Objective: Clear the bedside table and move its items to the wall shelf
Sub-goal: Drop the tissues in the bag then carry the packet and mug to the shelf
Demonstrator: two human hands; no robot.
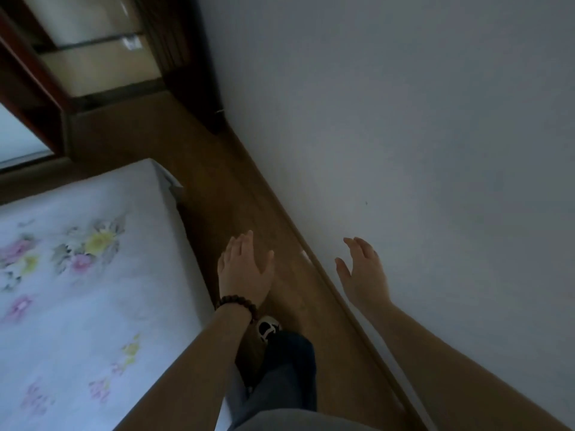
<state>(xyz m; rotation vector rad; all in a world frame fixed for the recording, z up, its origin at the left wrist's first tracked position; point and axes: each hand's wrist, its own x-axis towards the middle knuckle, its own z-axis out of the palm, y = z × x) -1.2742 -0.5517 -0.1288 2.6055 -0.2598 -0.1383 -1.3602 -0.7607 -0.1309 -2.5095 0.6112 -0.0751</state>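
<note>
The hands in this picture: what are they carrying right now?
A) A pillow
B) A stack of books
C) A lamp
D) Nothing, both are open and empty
D: the left hand and the right hand are both spread open in the air above the wooden floor between the bed and the wall, with nothing in them.

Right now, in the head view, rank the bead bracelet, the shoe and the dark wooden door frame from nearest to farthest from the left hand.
From the left hand:
1. Bead bracelet, on that hand's own wrist.
2. Shoe, on the floor just below the wrist.
3. Dark wooden door frame, far up the aisle, against the wall.
</note>
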